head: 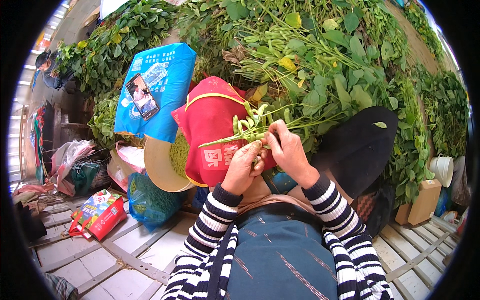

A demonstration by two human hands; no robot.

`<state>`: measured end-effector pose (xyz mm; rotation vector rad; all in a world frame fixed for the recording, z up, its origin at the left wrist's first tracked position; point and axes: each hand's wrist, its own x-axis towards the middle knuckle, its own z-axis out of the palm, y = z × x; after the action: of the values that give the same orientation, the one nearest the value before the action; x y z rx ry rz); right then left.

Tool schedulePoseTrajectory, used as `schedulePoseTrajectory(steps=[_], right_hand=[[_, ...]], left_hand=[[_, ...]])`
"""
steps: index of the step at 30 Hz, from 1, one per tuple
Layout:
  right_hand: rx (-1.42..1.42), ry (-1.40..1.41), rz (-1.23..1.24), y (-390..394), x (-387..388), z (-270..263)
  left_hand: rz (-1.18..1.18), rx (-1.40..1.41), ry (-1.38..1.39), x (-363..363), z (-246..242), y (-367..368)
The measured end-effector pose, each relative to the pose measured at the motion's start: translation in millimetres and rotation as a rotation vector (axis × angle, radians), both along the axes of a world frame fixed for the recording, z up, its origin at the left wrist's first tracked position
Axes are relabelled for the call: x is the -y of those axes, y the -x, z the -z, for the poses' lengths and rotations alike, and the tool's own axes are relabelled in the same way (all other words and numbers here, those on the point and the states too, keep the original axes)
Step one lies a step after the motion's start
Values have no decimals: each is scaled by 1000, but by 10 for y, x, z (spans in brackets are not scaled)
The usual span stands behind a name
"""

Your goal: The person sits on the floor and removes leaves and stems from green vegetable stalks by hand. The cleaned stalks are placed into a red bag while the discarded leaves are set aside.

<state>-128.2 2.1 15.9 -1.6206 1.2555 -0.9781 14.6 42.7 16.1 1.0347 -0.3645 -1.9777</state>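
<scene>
A green soybean stalk with pods (245, 131) lies across my lap, over a red cloth (215, 116) with a yellow edge. My left hand (247, 161) is below the stalk, its thumb and fingers pinched together on what looks like a pod, mostly hidden. My right hand (283, 144) is bent over the stalk with its fingertips close to the left thumb; the stalk's thin stems run behind it. Left of the cloth, a cream bucket (161, 168) holds shelled green beans (179, 153). A blue package (168, 82) rests over the bucket's rim with a smartphone (142, 96) on it.
Soybean plants (300, 48) are heaped ahead. A blue plastic bag (153, 198) and a red shopping bag (99, 213) stand at left. Cardboard boxes (423, 200) and a white bucket (441, 170) are at right. Another person (54, 71) is at the far left.
</scene>
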Motion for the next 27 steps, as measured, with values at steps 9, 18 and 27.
schedulePoseTrajectory(steps=[9,18,27], right_hand=[[-143,-141,-90,6,-216,-90],[-53,-211,-187,19,-217,31],[-77,-62,-246,54,-212,-32]], left_hand=[[-152,169,133,164,65,39],[-216,464,274,139,106,119],[6,348,262,162,-44,-63]])
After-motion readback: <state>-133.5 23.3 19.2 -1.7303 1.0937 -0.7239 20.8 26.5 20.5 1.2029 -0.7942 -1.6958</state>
